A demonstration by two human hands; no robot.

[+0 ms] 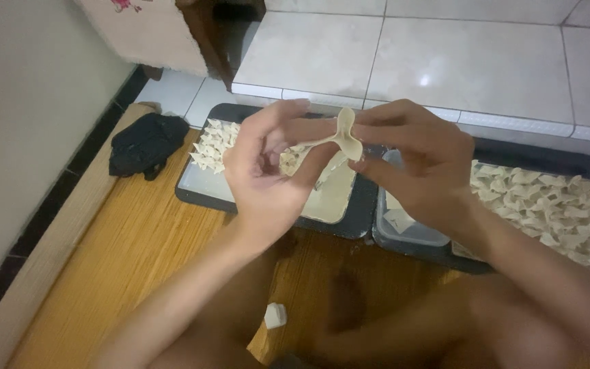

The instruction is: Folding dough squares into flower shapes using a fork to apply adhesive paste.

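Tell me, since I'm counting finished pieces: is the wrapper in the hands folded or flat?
Folded: the dough wrapper is pinched together between left hand and right hand.

Two trays (360,222) side by side on the floor mat (138,253), a cloth bundle (146,143) to their left.

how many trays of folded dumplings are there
2. One dark tray sits at left behind the left hand; the other tray lies at right past the right hand, running off the frame, so more may be hidden.

Left hand (268,171) raised, fingers curled, right hand (421,167) opposite, fingertips pinched together, forearms converging.
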